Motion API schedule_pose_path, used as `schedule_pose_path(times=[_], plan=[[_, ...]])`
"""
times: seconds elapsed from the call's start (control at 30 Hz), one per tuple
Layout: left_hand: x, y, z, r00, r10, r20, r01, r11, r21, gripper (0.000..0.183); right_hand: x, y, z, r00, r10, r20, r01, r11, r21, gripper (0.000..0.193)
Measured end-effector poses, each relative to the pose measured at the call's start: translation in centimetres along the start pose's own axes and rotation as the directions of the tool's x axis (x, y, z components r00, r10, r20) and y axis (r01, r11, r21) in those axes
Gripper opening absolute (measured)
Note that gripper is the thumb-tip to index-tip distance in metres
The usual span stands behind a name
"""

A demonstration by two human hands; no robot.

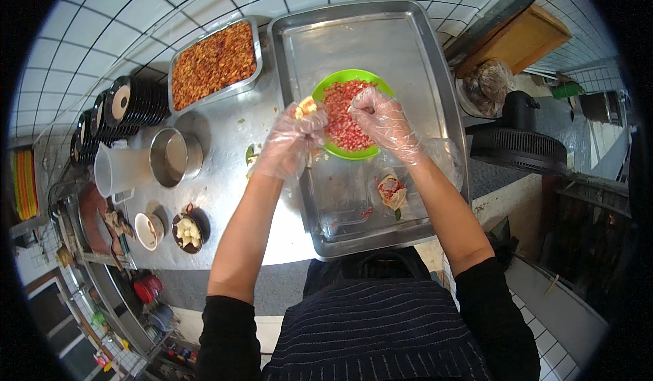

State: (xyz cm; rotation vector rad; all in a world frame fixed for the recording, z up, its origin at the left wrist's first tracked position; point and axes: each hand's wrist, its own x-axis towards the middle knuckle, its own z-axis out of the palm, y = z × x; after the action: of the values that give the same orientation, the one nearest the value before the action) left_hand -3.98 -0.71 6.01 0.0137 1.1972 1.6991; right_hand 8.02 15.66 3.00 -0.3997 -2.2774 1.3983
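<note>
Both my hands wear clear plastic gloves over a green plate (376,79) heaped with chopped red-and-white food (345,124). My left hand (294,136), at the plate's left rim, is closed round several pale yellow pieces (306,107), too small to name surely. At the right side of the plate my right hand (386,121) is pinched, and what lies between its fingertips I cannot make out. The plate rests in a large metal tray (354,41). Nearer to me in that tray, a pale, open wrapper with red filling (391,192) lies on clear plastic.
At the back left stands a metal pan of reddish-brown chopped food (214,64). Left of the tray are stacked black dishes (122,102), a clear pitcher (119,170), a steel pot (175,158), a white cup (148,231) and a bowl of pale cloves (187,233). A black fan (520,143) stands right.
</note>
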Motion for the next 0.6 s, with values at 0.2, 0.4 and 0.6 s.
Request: schedule_pose_path(times=[0.2,0.4,0.6], plan=[[-2.1,4.6,-2.0,0.995,0.093,-0.021,-0.093,0.995,0.024,0.028,0.7,-3.0,6.4,0.955,-0.063,0.291,0.037,0.995,0.094,0.010],[-3.7,5.3,-4.4,0.991,0.113,-0.070,-0.112,0.994,0.017,0.027,0.8,-5.0,9.8,0.861,-0.006,0.509,-0.004,1.000,0.019,0.019],[-2.9,1.7,-3.9,0.999,0.033,-0.003,-0.033,0.991,-0.132,0.029,1.0,-1.9,5.8,0.926,0.241,0.292,-0.267,0.962,0.053,0.019]])
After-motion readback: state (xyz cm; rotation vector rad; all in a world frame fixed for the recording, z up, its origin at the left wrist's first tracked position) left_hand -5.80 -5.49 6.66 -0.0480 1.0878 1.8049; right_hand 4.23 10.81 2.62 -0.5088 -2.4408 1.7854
